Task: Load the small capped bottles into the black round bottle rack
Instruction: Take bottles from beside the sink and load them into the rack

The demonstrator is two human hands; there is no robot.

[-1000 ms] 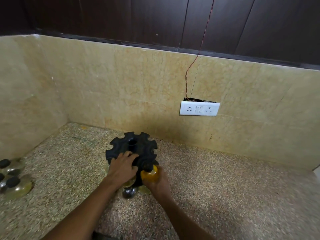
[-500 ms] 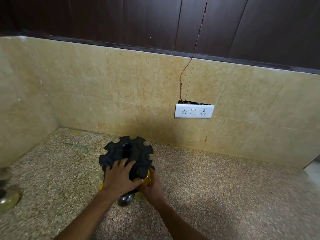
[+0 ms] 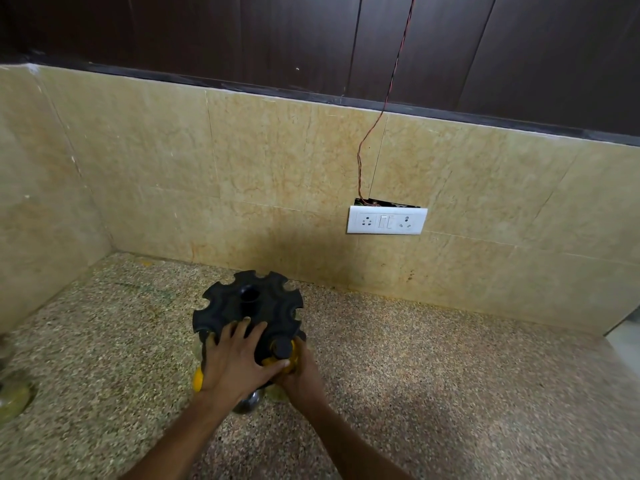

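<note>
1. Since a moment ago, the left hand point(image 3: 235, 358) has slid across the black round rack point(image 3: 247, 311), its thumb now reaching the bottle
2. Left fingers lie spread flat on the rack top
3. Right hand point(image 3: 301, 374) grips a yellow bottle point(image 3: 292, 353) with a black cap point(image 3: 281, 346), seated in a notch at the rack's near edge
4. Both hands touch, close together
5. Rack stands on a speckled counter point(image 3: 450, 375) near the tiled wall

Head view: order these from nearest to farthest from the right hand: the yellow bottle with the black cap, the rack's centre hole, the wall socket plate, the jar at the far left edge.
1. Yellow bottle with the black cap: gripped by the right hand, at the rack's near right notch.
2. Rack's centre hole: just behind, on top of the black rack.
3. Jar and wall socket plate: both far off, left edge and back wall; too close to call.
</note>
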